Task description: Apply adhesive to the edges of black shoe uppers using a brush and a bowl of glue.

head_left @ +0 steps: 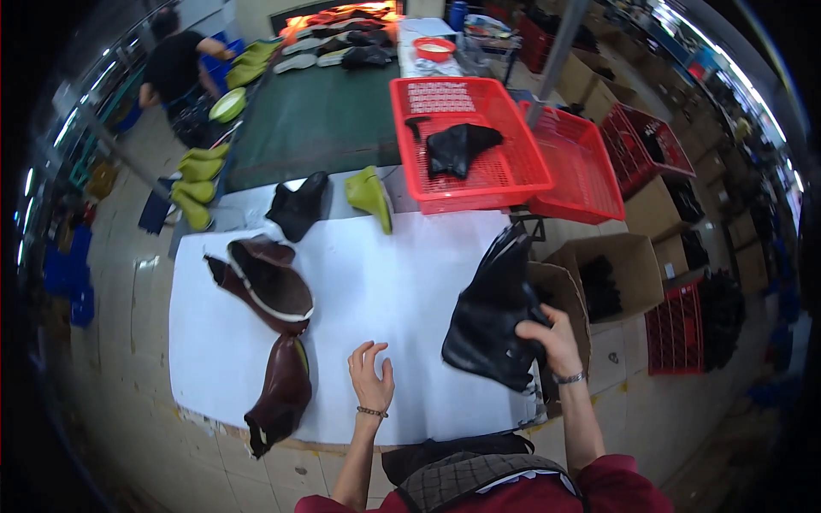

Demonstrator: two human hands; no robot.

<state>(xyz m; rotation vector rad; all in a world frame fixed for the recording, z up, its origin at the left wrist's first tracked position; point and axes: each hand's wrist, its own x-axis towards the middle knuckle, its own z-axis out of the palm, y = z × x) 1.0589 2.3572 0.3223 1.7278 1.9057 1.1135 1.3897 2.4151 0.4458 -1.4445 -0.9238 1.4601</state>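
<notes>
My right hand (554,344) grips a black leather boot upper (489,312) by its edge, thumb on top, above the right side of the white-covered table (410,299). Whether it is one piece or several together I cannot tell. Over the table's near middle, my left hand (371,378) is empty with its fingers apart. Left of it lie a dark red boot upper (286,385) and, farther back, brown-red boot pieces (278,286) with a pale edge. A black boot upper (298,207) and a yellow-green shoe last (368,197) rest along the far edge.
Beyond the table, a red plastic basket (505,184) holds another black upper and a hammer. A green conveyor belt (308,120) runs toward a glowing heater (342,19). Cardboard boxes (633,265) stand at the right. More lasts (198,190) and a person (175,77) are at the left.
</notes>
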